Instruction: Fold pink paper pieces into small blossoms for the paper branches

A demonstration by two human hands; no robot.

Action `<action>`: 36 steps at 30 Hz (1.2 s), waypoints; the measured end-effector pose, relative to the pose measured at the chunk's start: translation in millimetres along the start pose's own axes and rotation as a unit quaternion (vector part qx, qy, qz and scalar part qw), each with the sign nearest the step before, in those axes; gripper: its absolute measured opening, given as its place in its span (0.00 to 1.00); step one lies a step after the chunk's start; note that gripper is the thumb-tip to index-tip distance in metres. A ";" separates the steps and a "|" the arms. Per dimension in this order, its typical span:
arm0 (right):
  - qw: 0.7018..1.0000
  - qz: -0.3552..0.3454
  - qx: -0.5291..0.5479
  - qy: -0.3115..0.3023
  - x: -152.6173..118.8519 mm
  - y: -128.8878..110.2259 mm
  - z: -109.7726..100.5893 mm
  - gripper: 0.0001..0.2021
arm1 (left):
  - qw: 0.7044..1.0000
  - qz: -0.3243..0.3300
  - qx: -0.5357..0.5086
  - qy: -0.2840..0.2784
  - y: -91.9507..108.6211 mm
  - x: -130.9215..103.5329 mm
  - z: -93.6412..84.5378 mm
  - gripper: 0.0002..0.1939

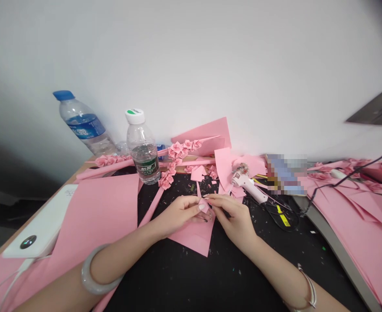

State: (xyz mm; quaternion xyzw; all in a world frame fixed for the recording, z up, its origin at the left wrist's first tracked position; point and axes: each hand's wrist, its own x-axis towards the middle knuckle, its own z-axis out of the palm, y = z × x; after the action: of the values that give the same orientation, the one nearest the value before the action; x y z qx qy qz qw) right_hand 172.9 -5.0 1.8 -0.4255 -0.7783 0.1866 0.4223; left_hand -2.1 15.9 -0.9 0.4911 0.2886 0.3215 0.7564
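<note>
My left hand (182, 214) pinches a small folded piece of pink paper (204, 206) between thumb and fingers. From the other side, my right hand (234, 214) is closed with its fingertips at the edge of the same piece. Below both hands a sheet of pink paper (195, 238) lies on the black table mat (177, 277). Behind them are a small cut paper shape (197, 173) and a pink glue gun (249, 186) lying on its side. Stems with pink paper roses (168, 177) stretch out to the left.
A water bottle with a white cap (144, 151) stands beyond my left hand, and a blue-capped bottle (83, 123) leans on the wall. A white power bank (41, 225) rests at left. To the right are a propped phone (283, 173), a black cable (350, 173) and stacked pink sheets (356, 234).
</note>
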 end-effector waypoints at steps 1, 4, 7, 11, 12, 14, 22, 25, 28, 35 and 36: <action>1.000 -0.014 -0.011 0.001 -0.3 0.4 -0.5 0.11 | 1.000 0.000 -0.008 0.003 -0.1 -0.1 -0.3 0.11; 0.997 -0.066 -0.049 -0.009 -0.4 2.7 -2.7 0.13 | 1.000 -0.009 -0.022 0.013 -0.1 -0.5 -1.0 0.12; 0.991 -0.102 -0.084 -0.027 0.5 5.5 -5.1 0.15 | 0.999 -0.026 -0.032 0.035 -0.9 -0.1 -1.7 0.13; 0.987 -0.106 -0.109 -0.061 1.8 6.0 -7.2 0.16 | 0.997 -0.027 -0.042 0.052 -2.7 1.4 -2.2 0.13; 0.986 -0.102 -0.113 -0.068 2.0 5.4 -7.5 0.16 | 0.997 -0.024 -0.043 0.051 -2.8 1.6 -2.1 0.13; 0.985 -0.094 -0.122 -0.080 2.3 3.5 -7.8 0.16 | 0.998 -0.022 -0.041 0.050 -2.4 1.6 -1.8 0.13; 0.980 -0.081 -0.137 -0.115 2.2 1.7 -8.6 0.15 | 0.999 -0.016 -0.002 0.040 0.2 0.1 -2.9 0.10; 0.980 -0.080 -0.132 -0.121 2.0 2.7 -8.3 0.16 | 0.999 -0.014 0.007 0.034 -0.8 0.5 -4.2 0.10; 0.983 -0.078 -0.110 -0.123 0.9 1.5 -8.0 0.17 | 0.999 -0.010 0.024 0.035 -1.7 0.8 -5.1 0.09; 0.991 0.066 -0.058 -0.103 3.1 -6.9 -9.6 0.06 | 0.995 0.003 0.102 -0.012 1.2 -0.7 -2.9 0.10; 0.988 0.076 -0.056 -0.123 3.9 -7.6 -9.3 0.04 | 0.993 0.000 0.112 -0.027 1.7 -1.1 -2.4 0.10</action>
State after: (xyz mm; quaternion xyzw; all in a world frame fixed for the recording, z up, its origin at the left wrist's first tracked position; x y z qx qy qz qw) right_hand 175.6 -6.8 14.0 -0.4801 -0.7992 0.2247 0.2834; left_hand -5.0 16.9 -0.1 0.5808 0.3025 0.2741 0.7044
